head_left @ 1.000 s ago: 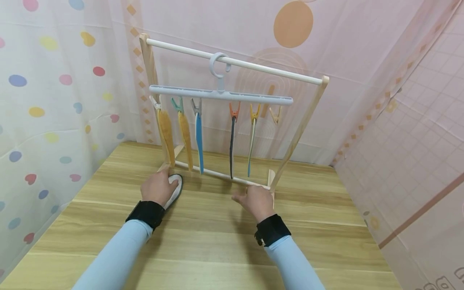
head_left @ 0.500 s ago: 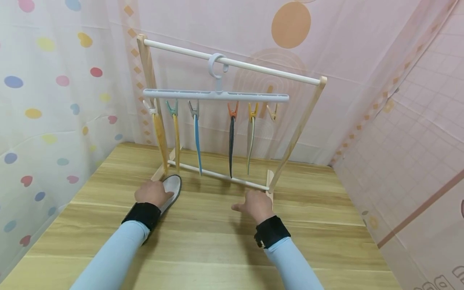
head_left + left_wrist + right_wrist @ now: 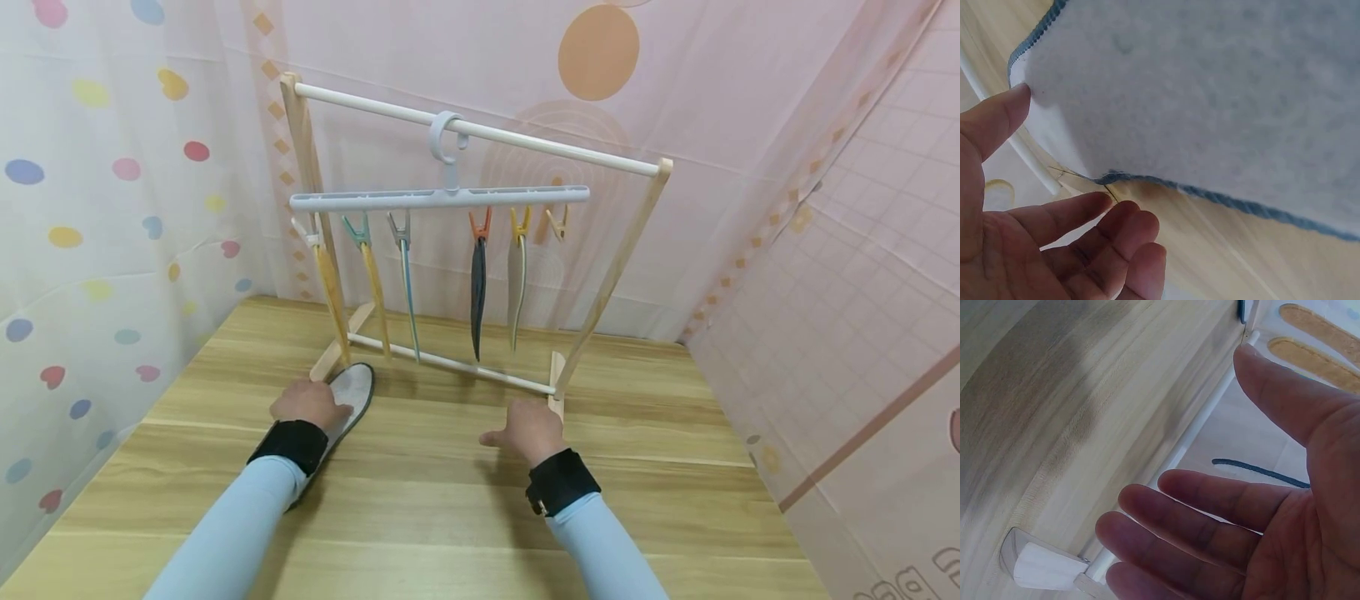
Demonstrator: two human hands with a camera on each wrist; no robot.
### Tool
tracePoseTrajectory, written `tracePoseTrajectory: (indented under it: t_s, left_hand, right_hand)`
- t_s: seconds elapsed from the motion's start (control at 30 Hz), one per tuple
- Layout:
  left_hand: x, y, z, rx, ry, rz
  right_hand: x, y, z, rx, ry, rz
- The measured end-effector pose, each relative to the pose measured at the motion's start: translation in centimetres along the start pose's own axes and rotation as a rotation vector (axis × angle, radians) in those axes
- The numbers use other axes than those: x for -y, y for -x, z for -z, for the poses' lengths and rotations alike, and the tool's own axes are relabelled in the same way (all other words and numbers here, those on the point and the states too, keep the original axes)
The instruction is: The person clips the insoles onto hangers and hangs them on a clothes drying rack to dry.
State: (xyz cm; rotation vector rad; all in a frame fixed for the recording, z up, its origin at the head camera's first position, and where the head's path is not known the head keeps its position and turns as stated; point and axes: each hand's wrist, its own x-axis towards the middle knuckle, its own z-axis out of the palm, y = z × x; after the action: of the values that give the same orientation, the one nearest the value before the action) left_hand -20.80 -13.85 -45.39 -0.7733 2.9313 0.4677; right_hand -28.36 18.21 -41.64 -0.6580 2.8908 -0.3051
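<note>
In the head view, my left hand (image 3: pixel 309 402) is beside the front end of a pale insole (image 3: pixel 356 383) with dark edging, which reaches back under the wrist. In the left wrist view, the thumb touches the insole's face (image 3: pixel 1210 112) near its rim, and the loose fingers sit by its stitched edge. Whether the insole lies flat on the table is unclear. My right hand (image 3: pixel 531 431) holds nothing, thumb out and fingers spread, just in front of a wooden rack's right foot (image 3: pixel 557 406).
The rack (image 3: pixel 617 275) carries a grey hanger (image 3: pixel 367 200) on its top rod. Several thin insoles, including a dark one (image 3: pixel 478 300), dangle from coloured pegs; a beige peg (image 3: pixel 558 223) hangs without one. Patterned curtains (image 3: pixel 150 208) enclose the wooden table (image 3: pixel 435 517).
Both hands have drawn back slightly from the rack, the left also leftward, and more of the insole shows. The hanger and the clipped insoles have swung and turned.
</note>
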Motion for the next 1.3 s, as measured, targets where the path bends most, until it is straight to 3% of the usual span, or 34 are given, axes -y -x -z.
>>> tracePoseTrajectory:
  t_s: [0.77,1.1,1.3]
  left_hand:
    - [0.2,-0.7,0.0,0.107,-0.003,-0.038]
    - [-0.2,0.0,0.8,0.1,0.015,-0.056]
    - [-0.1,-0.5,0.4,0.094,0.027,-0.062]
  right_hand:
    - [-0.1,0.2,0.1,-0.028,0.016,0.005]
    - [-0.1,0.2,0.2,-0.031,0.019,0.009]
    - [0.0,0.2,0.4,-0.024,0.019,0.004]
